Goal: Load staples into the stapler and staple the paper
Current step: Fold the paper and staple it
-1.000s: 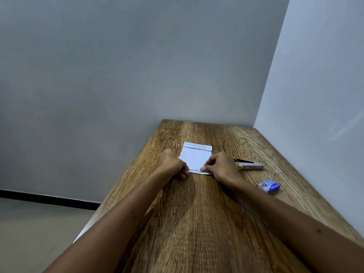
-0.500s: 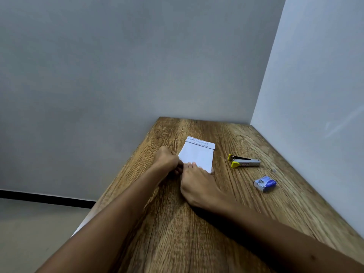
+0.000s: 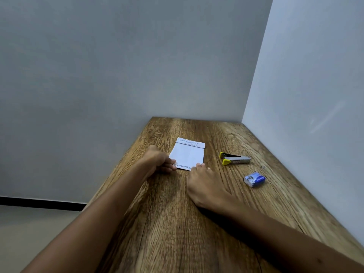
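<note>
A folded white paper [image 3: 188,154] with printed text lies flat on the wooden table [image 3: 197,223]. My left hand [image 3: 157,161] has its fingers curled at the paper's near left corner and holds it down. My right hand [image 3: 204,184] lies flat on the table, and its fingertips press the paper's near right corner. A small metal stapler [image 3: 235,158] with yellow ends lies to the right of the paper, apart from both hands. A small blue staple box [image 3: 254,179] sits nearer to me, right of my right hand.
The table stands in a corner: a grey wall [image 3: 118,66] runs behind it and a white wall [image 3: 315,95] along its right edge. The table's left edge drops to the floor [image 3: 29,233].
My right hand has slid from the paper's right side down to its near edge and flattened. The stapler, hidden in part before, now shows in full. My left hand has stayed at the corner.
</note>
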